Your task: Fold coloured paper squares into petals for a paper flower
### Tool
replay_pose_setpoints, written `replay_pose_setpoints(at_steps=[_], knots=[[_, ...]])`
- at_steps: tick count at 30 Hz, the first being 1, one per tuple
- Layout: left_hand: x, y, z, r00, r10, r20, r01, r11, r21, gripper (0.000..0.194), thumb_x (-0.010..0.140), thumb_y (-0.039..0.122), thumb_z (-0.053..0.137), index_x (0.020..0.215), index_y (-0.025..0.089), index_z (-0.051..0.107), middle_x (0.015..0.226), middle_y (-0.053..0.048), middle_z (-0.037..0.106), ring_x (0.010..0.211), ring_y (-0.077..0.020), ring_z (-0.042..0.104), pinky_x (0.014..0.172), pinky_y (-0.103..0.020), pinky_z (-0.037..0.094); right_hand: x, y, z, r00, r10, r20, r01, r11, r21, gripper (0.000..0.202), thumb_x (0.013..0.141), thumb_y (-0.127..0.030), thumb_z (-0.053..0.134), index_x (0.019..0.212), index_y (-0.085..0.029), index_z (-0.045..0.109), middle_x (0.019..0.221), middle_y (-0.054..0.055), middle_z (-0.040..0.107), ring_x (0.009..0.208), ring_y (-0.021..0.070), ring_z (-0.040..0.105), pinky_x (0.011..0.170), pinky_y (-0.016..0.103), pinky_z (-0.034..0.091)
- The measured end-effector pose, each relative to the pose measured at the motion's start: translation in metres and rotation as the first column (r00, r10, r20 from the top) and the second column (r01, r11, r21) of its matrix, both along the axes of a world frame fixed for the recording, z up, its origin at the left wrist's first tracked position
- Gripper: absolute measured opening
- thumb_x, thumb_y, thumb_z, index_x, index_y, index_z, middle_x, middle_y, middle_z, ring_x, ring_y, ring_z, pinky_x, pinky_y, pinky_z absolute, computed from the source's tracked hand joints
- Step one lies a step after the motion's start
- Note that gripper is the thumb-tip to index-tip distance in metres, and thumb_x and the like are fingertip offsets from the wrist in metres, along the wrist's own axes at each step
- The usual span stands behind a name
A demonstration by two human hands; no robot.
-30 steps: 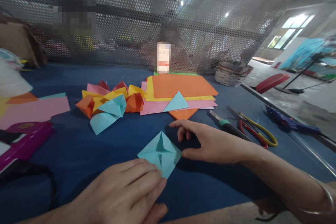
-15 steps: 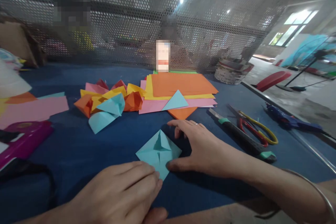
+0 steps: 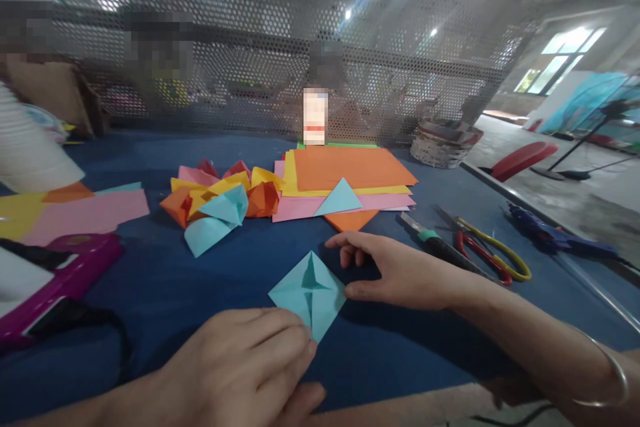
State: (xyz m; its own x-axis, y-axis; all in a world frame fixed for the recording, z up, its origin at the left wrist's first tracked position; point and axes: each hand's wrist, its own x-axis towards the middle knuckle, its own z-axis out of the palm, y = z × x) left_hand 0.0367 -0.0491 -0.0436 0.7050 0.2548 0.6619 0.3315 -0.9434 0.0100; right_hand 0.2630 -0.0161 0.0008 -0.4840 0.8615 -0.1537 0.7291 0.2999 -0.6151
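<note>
A light blue paper (image 3: pixel 327 293), folded into a diamond with flaps meeting in the middle, lies on the dark blue tabletop. My left hand (image 3: pixel 245 360) holds its near left edge, fingers together and bent over the paper; their tips are partly hidden. Just off the right corner is my right hand (image 3: pixel 395 270), thumb and fingers apart and curved, holding nothing. Beyond it, a small blue paper triangle (image 3: pixel 340 198) rests on a stack of coloured paper (image 3: pixel 355 170), and an orange folded piece (image 3: pixel 353 220) pokes out from below the stack.
Folded paper shapes (image 3: pixel 225 197) cluster left of the stack. On the right lie a utility knife (image 3: pixel 450 250), red-and-yellow-handled scissors (image 3: pixel 485 250) and a blue glue gun (image 3: pixel 555 233). A purple device (image 3: pixel 75 273), paper sheets (image 3: pixel 110 213) and white cups (image 3: pixel 40 140) stand left. A basket (image 3: pixel 443 143) sits behind.
My right hand has drawn back from the blue paper, its thumb moving off the near right edge. My left hand stays at the paper. The whole view has shifted slightly.
</note>
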Motion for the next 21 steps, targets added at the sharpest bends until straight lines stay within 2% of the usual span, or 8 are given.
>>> replay_pose_setpoints(at_steps=[3,6,8,12,16,19,21], knots=[[-0.001,-0.001,0.001,1.000,0.015,-0.004,-0.015,0.999,-0.037,0.028,0.097,0.017,0.039,0.090,0.018,0.066,0.073,0.001,0.070,0.064,-0.0137,0.065,0.052,-0.027,0.047,-0.007,-0.009,-0.005,0.999,-0.041,0.013,0.039,0.990,0.139,0.052,0.076,-0.023,0.069,0.125,-0.019,0.051,0.103,0.004,0.058,0.094,0.0194,0.054,0.084,0.035,0.045],[-0.003,-0.001,0.003,1.000,0.010,-0.014,-0.011,0.996,-0.087,0.031,0.097,0.018,0.037,0.087,0.020,0.067,0.072,0.001,0.069,0.063,-0.0137,0.064,0.051,-0.026,0.046,-0.017,-0.020,-0.008,1.000,-0.025,0.003,0.023,0.950,0.312,0.041,0.078,-0.014,0.064,0.117,-0.020,0.053,0.111,0.007,0.054,0.105,0.0215,0.050,0.091,0.037,0.042],[-0.004,-0.001,0.003,0.999,-0.012,-0.045,0.008,0.995,-0.096,0.031,0.098,0.020,0.038,0.087,0.020,0.067,0.070,0.001,0.068,0.063,-0.0137,0.063,0.051,-0.025,0.046,-0.022,-0.024,-0.010,1.000,0.019,0.005,-0.020,0.929,0.370,0.033,0.079,-0.011,0.062,0.110,-0.020,0.055,0.111,0.007,0.053,0.105,0.0215,0.049,0.091,0.036,0.041],[-0.005,0.001,0.005,0.995,-0.030,-0.098,0.017,0.991,-0.130,0.030,0.096,0.019,0.040,0.083,0.019,0.066,0.066,0.001,0.064,0.061,-0.0132,0.061,0.051,-0.023,0.046,-0.024,-0.025,-0.015,0.994,0.100,0.031,-0.105,0.939,0.326,0.020,0.083,-0.014,0.060,0.102,-0.018,0.058,0.103,0.007,0.055,0.096,0.0201,0.051,0.087,0.034,0.043],[-0.010,0.007,0.009,0.999,-0.004,-0.045,-0.001,0.993,-0.118,0.025,0.094,0.019,0.045,0.079,0.019,0.066,0.065,0.001,0.063,0.060,-0.0132,0.059,0.052,-0.024,0.043,-0.020,-0.020,-0.018,0.988,0.154,0.020,-0.152,0.942,0.300,0.025,0.085,-0.015,0.060,0.110,-0.018,0.059,0.105,0.007,0.055,0.096,0.0196,0.051,0.087,0.034,0.044],[-0.014,0.016,0.013,0.994,0.106,-0.004,-0.105,0.984,-0.144,0.029,0.091,0.017,0.049,0.064,0.018,0.059,0.055,0.002,0.054,0.052,-0.0121,0.051,0.049,-0.026,0.035,-0.018,-0.018,-0.017,0.987,0.161,0.023,-0.161,0.943,0.292,0.027,0.084,-0.012,0.058,0.110,-0.017,0.059,0.104,0.008,0.055,0.094,0.0194,0.052,0.085,0.033,0.045],[-0.017,0.021,0.015,0.976,0.215,-0.029,-0.216,0.948,-0.234,0.037,0.090,0.021,0.051,0.054,0.018,0.047,0.050,0.004,0.045,0.047,-0.0104,0.044,0.047,-0.026,0.029,-0.019,-0.018,-0.017,0.987,0.159,0.023,-0.159,0.944,0.290,0.026,0.082,-0.012,0.059,0.108,-0.016,0.060,0.102,0.008,0.056,0.093,0.0195,0.053,0.083,0.032,0.046]])
